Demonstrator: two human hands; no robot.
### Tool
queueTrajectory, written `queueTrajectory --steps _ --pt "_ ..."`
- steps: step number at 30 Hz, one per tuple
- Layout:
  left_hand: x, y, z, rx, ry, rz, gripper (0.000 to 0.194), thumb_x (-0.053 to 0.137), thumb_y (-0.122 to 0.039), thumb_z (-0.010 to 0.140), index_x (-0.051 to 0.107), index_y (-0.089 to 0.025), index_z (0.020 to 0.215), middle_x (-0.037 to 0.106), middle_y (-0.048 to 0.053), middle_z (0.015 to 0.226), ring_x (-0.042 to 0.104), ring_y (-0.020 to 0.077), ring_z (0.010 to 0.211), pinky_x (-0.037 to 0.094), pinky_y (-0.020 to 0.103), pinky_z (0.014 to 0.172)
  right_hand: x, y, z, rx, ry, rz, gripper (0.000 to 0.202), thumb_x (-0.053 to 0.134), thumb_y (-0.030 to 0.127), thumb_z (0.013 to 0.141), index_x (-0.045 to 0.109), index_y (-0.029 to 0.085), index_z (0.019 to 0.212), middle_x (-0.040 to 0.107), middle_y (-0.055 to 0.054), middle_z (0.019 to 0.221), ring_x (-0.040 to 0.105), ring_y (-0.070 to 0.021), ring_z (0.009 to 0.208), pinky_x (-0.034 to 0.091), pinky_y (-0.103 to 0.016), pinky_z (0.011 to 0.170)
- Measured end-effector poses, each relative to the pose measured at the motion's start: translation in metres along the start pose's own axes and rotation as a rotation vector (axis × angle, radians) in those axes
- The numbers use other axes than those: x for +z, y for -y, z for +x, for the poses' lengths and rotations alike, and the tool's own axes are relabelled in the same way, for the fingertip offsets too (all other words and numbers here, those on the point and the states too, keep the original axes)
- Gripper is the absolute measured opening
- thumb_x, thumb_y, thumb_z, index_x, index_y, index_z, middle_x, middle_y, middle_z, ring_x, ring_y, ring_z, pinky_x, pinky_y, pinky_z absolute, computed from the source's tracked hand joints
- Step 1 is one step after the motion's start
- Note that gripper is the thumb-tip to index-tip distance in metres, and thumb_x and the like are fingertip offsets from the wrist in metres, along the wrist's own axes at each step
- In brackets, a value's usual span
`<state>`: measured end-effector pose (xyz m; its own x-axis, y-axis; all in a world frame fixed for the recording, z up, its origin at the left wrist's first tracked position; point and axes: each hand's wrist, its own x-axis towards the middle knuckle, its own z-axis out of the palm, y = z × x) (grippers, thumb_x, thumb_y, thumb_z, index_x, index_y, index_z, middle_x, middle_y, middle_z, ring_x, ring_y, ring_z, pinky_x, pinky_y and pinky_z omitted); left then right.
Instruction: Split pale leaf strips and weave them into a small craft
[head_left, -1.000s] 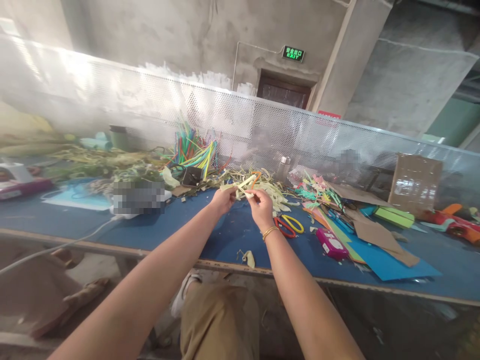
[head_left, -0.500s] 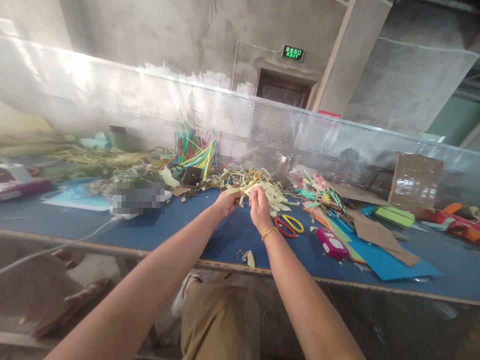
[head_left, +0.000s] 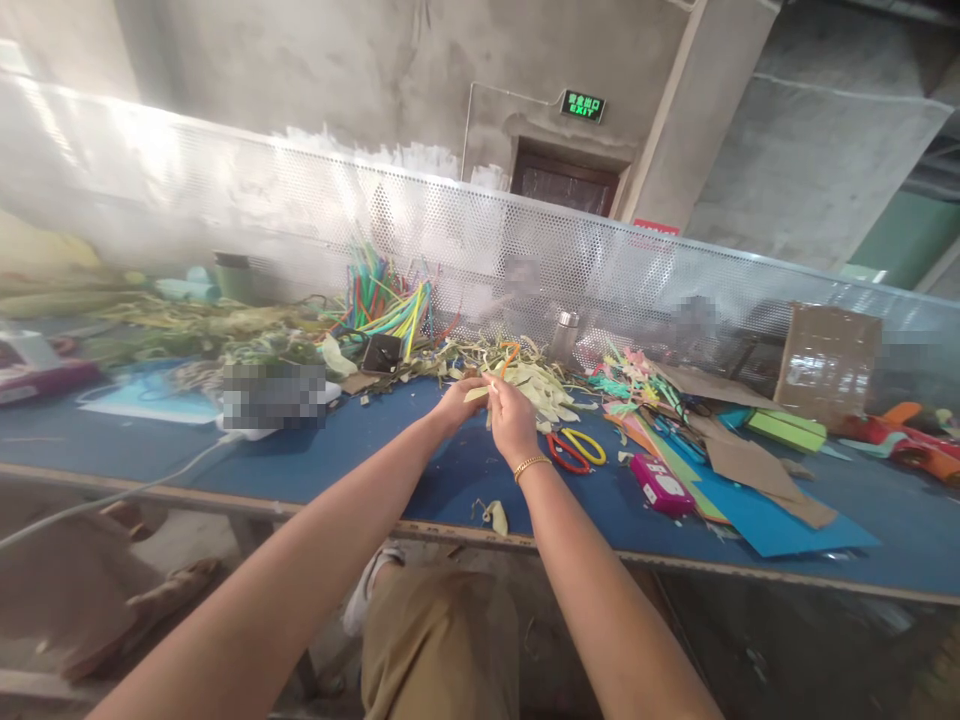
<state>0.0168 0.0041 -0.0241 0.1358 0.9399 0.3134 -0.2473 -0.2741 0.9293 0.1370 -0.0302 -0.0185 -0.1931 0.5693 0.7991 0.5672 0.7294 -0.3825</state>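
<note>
My left hand point(head_left: 459, 404) and my right hand point(head_left: 513, 412) meet over the table, fingers closed. Pinched between them is a pale green leaf-like strip point(head_left: 477, 394). An orange bent stem point(head_left: 513, 352), like a pipe cleaner, rises just above my right fingertips; I cannot tell whether it is gripped. Behind the hands lies a heap of pale green leaf-like pieces point(head_left: 551, 392). Scissors with one red and one yellow handle point(head_left: 583, 447) rest right of my right wrist. A loose pale scrap point(head_left: 496, 517) lies near the front edge.
Colourful pipe cleaners point(head_left: 386, 300) stand at the back, beside a black box point(head_left: 382, 353). A metal-capped bottle point(head_left: 566, 336) is by the perforated screen point(head_left: 465, 230). A magenta box point(head_left: 661, 485), blue sheets point(head_left: 780, 520) and cardboard point(head_left: 757, 468) lie right. A white cable point(head_left: 150, 478) crosses the left edge.
Both hands have come closer together, the right shifting slightly left. The pale strip shows less between them, and the orange stem now looks more hooked.
</note>
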Motion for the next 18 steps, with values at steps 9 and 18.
queueTrajectory --steps 9,18 --pt "0.0 -0.005 0.0 -0.049 -0.028 -0.03 0.033 0.081 -0.028 0.053 0.06 -0.015 0.073 0.049 -0.004 0.05 0.036 0.0045 0.042 0.023 0.019 0.043 0.006 -0.013 -0.001 0.221 -0.118 0.009 0.044 0.026 0.034 0.095 0.059 0.013 0.114 0.066 -0.016 0.107 0.06 -0.0234 0.104 0.044 -0.037 0.091" --pt "-0.003 -0.003 0.004 -0.045 0.04 -0.071 0.034 0.081 -0.028 0.056 0.057 -0.017 0.077 0.054 -0.002 0.056 0.044 0.0063 0.045 0.027 0.018 0.044 0.001 -0.023 0.001 0.284 -0.147 0.075 0.02 0.044 0.036 0.09 0.055 0.019 0.092 0.063 -0.001 0.064 0.059 -0.0171 0.06 0.042 -0.027 0.06"
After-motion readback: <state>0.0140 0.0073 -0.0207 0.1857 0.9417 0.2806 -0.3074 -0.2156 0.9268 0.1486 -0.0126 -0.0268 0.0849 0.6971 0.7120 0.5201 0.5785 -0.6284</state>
